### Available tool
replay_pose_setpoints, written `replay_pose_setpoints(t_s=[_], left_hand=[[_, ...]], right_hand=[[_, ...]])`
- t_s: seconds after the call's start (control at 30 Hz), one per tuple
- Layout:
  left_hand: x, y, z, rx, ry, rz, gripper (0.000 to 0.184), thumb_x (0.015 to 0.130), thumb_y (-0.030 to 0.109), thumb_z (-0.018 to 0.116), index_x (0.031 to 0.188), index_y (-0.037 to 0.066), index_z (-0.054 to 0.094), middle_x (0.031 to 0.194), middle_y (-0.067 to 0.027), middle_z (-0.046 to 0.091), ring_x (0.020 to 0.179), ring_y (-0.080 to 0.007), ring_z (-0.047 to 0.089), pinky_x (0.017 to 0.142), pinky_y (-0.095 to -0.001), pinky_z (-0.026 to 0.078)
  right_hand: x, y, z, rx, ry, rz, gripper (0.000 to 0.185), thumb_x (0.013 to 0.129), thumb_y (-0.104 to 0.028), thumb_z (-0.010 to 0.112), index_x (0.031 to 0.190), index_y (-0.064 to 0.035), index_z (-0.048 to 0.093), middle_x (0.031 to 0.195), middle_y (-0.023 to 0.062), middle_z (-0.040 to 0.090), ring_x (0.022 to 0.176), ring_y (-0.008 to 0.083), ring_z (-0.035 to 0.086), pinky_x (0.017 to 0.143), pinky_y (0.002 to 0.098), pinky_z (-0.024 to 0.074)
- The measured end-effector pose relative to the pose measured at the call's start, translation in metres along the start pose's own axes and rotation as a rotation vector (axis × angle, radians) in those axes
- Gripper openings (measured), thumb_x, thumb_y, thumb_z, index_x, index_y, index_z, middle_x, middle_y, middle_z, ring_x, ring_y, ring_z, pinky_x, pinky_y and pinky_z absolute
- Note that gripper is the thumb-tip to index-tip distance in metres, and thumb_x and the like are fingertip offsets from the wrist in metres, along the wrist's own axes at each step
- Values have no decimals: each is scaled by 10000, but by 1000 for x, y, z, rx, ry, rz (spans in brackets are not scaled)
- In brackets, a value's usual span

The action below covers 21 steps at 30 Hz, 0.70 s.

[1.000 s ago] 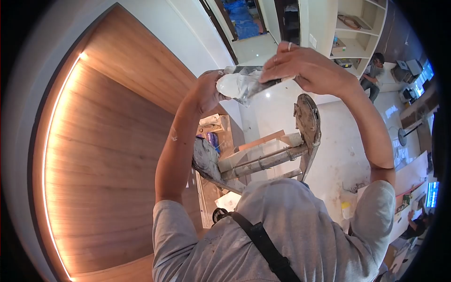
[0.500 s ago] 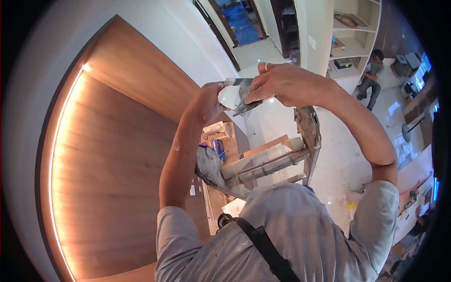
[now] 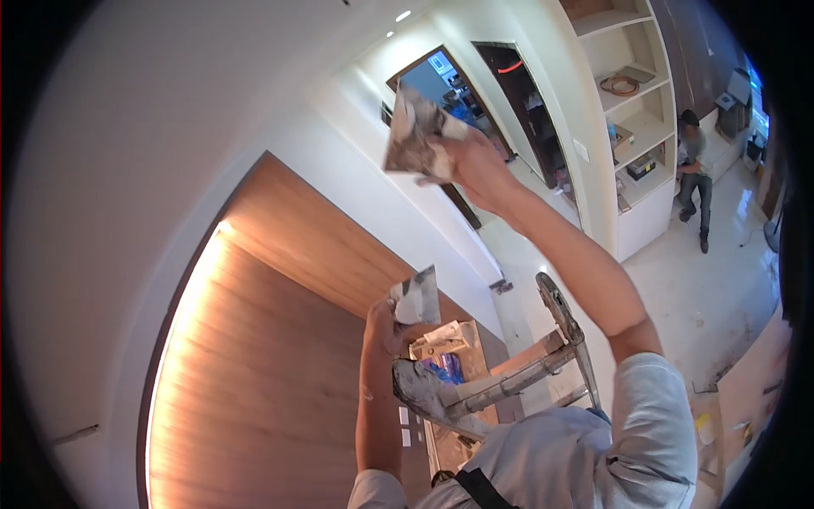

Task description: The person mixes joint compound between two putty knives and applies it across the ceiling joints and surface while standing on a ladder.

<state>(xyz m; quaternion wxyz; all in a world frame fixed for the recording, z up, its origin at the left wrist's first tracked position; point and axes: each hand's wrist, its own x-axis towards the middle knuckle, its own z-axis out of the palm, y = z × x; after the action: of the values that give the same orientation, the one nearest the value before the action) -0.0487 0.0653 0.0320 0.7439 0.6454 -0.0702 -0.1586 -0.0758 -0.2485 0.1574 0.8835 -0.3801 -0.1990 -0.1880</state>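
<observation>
My right hand [image 3: 482, 174] is raised high and closed around a broad putty knife [image 3: 409, 136]. Its wide blade is smeared with grey and white filler and points up towards the white surface above. Lower down, in front of the wood panelling, my left hand [image 3: 384, 327] grips a second flat scraper [image 3: 420, 297]. White putty [image 3: 409, 305] lies on that blade. The two tools are well apart. A paint-stained stepladder [image 3: 513, 386] stands just below my arms.
A backlit wood panel [image 3: 271, 356] fills the left side. Ahead are doorways [image 3: 449, 85] and white shelves [image 3: 640, 85] with a coiled hose [image 3: 621, 85]. At right, a person [image 3: 695, 174] is by the wall. Below lies an open box [image 3: 445, 339].
My hands have separated. The right one has lifted its putty knife up and away, while the left has dropped lower with its scraper. The view has tilted upward.
</observation>
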Motion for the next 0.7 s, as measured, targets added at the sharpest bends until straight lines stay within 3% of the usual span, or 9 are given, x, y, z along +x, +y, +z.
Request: replay_pose_setpoints(t_s=[0.1, 0.3, 0.4, 0.43, 0.63, 0.7], left_hand=[[10, -14, -8, 138, 14, 4, 366, 1017, 120, 374, 1245, -72, 584, 1099, -159, 687, 912, -236, 719, 747, -345, 633], [25, -30, -20, 290, 34, -85, 367, 1032, 148, 359, 1231, -33, 608, 1032, -121, 706, 830, -205, 718, 647, -352, 621], [31, -32, -25, 298, -26, -79, 371, 1038, 156, 349, 1227, -27, 610, 1021, -115, 708, 819, -200, 716, 649, -357, 618], [31, -33, -26, 303, -38, -75, 373, 1039, 158, 346, 1229, -27, 608, 1019, -115, 708, 820, -200, 717, 656, -358, 619], [25, -29, -15, 213, -71, -33, 330, 1024, 145, 378, 1173, -9, 628, 982, -99, 696, 820, -195, 699, 705, -353, 608], [19, -25, -6, 194, -50, -24, 307, 1013, 129, 395, 1139, -6, 640, 957, -91, 690, 814, -191, 690, 719, -347, 601]], right_hand=[[63, -9, 29, 390, 126, -64, 213, 999, -81, 493, 1173, 3, 583, 1107, 148, 656, 1013, 260, 668, 865, 434, 610], [140, -24, 93, 546, 149, -348, 217, 981, -31, 435, 1185, 25, 481, 1157, 174, 567, 1001, 280, 651, 848, 402, 658], [139, -39, 121, 623, 291, -224, 296, 978, -42, 424, 1266, 22, 406, 1202, 172, 540, 1041, 271, 641, 832, 365, 671], [143, -39, 123, 597, 217, -286, 369, 971, -50, 413, 1337, -60, 370, 1213, 140, 536, 1074, 255, 630, 851, 391, 659], [156, -51, 154, 626, 222, -385, 594, 961, -67, 418, 1526, -217, 317, 1187, 49, 534, 896, 172, 571, 804, 334, 512], [158, -46, 163, 600, 249, -399, 631, 956, -65, 419, 1556, -210, 291, 1158, 31, 545, 859, 151, 539, 794, 316, 483]])
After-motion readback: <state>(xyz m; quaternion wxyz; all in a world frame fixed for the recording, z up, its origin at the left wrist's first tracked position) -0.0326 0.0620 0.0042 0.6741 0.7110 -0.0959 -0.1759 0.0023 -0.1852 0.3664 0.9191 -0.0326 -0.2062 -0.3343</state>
